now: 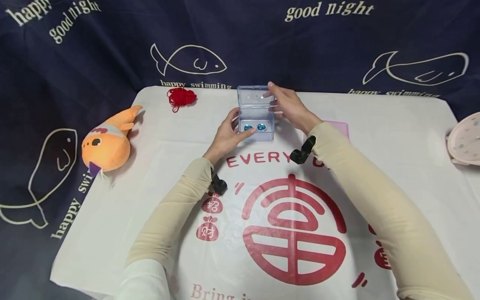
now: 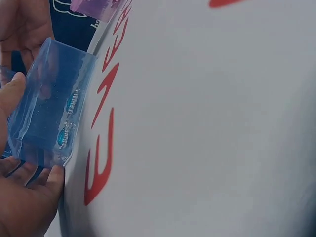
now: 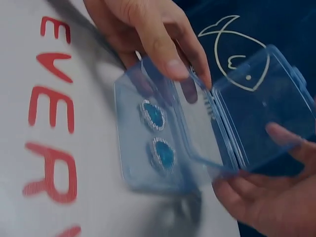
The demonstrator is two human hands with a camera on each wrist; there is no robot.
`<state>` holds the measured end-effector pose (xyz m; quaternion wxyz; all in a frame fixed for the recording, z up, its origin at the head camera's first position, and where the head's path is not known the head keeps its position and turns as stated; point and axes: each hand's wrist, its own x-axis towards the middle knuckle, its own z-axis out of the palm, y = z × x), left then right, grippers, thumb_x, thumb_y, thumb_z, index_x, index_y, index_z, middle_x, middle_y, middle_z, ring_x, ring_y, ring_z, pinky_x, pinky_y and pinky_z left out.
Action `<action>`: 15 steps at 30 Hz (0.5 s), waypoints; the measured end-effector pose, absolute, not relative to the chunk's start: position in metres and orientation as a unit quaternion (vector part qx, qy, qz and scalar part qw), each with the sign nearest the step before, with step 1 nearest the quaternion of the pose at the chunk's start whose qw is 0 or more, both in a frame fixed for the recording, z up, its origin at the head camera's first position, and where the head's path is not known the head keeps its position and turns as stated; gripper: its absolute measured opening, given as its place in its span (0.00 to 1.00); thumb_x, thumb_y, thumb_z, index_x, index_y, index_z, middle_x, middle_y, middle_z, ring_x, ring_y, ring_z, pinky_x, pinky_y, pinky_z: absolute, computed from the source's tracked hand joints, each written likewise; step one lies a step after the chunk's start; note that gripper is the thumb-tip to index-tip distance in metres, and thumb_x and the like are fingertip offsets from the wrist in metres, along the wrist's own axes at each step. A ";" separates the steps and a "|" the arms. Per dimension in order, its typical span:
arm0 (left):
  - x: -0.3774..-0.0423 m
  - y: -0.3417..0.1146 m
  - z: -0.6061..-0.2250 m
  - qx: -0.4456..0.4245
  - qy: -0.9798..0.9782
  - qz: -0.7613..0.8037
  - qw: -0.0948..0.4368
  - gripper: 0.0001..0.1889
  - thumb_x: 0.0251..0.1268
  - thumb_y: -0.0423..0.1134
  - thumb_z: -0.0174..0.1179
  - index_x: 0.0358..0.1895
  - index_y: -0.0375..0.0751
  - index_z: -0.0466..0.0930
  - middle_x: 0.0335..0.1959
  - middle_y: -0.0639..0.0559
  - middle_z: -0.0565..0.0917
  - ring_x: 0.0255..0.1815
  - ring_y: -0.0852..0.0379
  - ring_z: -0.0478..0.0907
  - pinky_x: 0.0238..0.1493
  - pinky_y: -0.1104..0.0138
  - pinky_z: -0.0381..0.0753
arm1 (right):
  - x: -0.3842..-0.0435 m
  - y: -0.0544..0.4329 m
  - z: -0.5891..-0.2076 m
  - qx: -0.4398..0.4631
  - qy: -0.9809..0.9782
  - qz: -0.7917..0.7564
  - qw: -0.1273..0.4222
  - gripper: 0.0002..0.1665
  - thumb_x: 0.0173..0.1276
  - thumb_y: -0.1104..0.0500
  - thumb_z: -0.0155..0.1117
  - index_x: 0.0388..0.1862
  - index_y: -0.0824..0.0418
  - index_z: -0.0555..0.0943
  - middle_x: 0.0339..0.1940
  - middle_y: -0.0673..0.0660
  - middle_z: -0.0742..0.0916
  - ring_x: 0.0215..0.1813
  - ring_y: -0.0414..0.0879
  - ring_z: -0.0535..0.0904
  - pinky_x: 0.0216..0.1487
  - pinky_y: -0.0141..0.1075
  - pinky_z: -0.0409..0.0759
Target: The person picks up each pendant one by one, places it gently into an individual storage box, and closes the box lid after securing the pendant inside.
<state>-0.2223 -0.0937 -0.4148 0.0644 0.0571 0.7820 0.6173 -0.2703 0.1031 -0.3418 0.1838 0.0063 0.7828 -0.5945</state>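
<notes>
A clear bluish plastic box (image 1: 256, 113) stands with its hinged lid (image 1: 250, 96) raised, toward the table's back. Two blue gems with silvery beaded rims (image 3: 163, 153) sit side by side inside its front part. My left hand (image 1: 226, 135) grips the box's left side, the thumb reaching over the front near the gems. My right hand (image 1: 291, 107) holds the right side by the lid, one finger at the lid's upper edge. Through the clear plastic in the right wrist view, a fingertip of the right hand (image 3: 276, 192) shows behind the lid.
A pink translucent box (image 1: 339, 127) lies partly under my right forearm. Red yarn (image 1: 181, 97) is at the back left, an orange plush toy (image 1: 106, 143) at the left edge. A pale pink clock (image 1: 466, 139) stands far right. A dark curtain (image 1: 262, 41) hangs behind the table.
</notes>
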 end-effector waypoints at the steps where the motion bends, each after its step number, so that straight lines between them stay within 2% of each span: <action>1: -0.223 -0.094 -0.414 0.056 0.783 0.616 0.065 0.46 0.58 0.39 0.70 0.75 0.46 0.50 0.74 0.44 0.61 0.76 0.49 0.59 0.74 0.61 0.62 | -0.270 0.106 -0.341 -0.010 0.780 -0.592 0.201 0.38 0.74 0.35 0.42 0.66 0.63 0.69 0.71 0.63 0.70 0.70 0.58 0.69 0.70 0.50 0.69; 6: -0.224 -0.097 -0.415 0.046 0.791 0.605 0.075 0.52 0.55 0.41 0.71 0.77 0.45 0.43 0.75 0.44 0.59 0.76 0.50 0.59 0.74 0.61 0.62 | -0.270 0.122 -0.346 -0.076 0.775 -0.570 0.262 0.33 0.75 0.43 0.50 0.69 0.63 0.66 0.71 0.61 0.69 0.74 0.54 0.64 0.71 0.49 0.68; 8: -0.224 -0.097 -0.415 0.044 0.793 0.603 0.077 0.52 0.56 0.44 0.70 0.77 0.46 0.42 0.75 0.45 0.59 0.76 0.51 0.59 0.74 0.62 0.62 | -0.269 0.126 -0.349 -0.100 0.786 -0.548 0.268 0.30 0.74 0.47 0.54 0.68 0.61 0.67 0.69 0.60 0.71 0.72 0.53 0.66 0.69 0.50 0.70; 11: -0.224 -0.097 -0.415 0.049 0.789 0.607 0.080 0.47 0.62 0.47 0.64 0.77 0.47 0.42 0.75 0.45 0.60 0.76 0.52 0.59 0.75 0.62 0.61 | -0.265 0.130 -0.353 -0.149 0.825 -0.486 0.246 0.27 0.70 0.52 0.62 0.64 0.60 0.71 0.67 0.59 0.74 0.68 0.54 0.70 0.69 0.50 0.71; 15: -0.222 -0.096 -0.415 0.049 0.786 0.611 0.077 0.41 0.68 0.51 0.57 0.77 0.47 0.44 0.75 0.46 0.59 0.76 0.53 0.59 0.75 0.62 0.60 | -0.254 0.127 -0.357 -0.231 0.889 -0.357 0.170 0.33 0.60 0.55 0.72 0.62 0.60 0.72 0.68 0.60 0.73 0.68 0.58 0.71 0.71 0.51 0.67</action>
